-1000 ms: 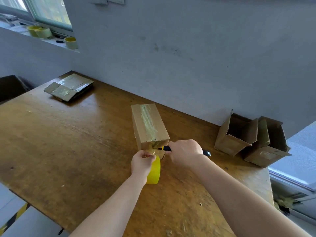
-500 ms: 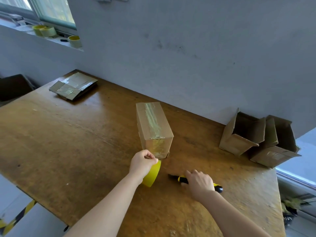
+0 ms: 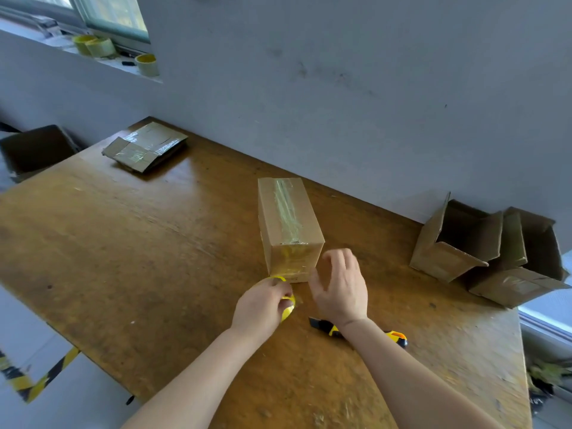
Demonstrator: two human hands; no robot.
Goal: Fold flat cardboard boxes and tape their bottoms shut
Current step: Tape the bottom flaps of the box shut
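box [image 3: 289, 230] sits bottom-up mid bench [image 3: 123, 243], tape running along the seam and down the near end. left hand [image 3: 263, 305] grips the yellow tape roll [image 3: 288, 306] low at the box's near foot, likely to hold the strip taut. right hand [image 3: 339, 286] is empty, fingers [image 3: 339, 258] spread just beside the near corner, probably to press the tape flat. knife [image 3: 325, 325] lies under that wrist, in reach.

1. No word, label, brand or number could be read anywhere in the view.
2. The cardboard box [image 3: 289, 230], just beyond the left hand [image 3: 263, 305], showed only plain, unprinted faces.
3. The black-and-yellow striped band [image 3: 46, 377] on the floor, well off to the left of that hand, was a warning marking without lettering.
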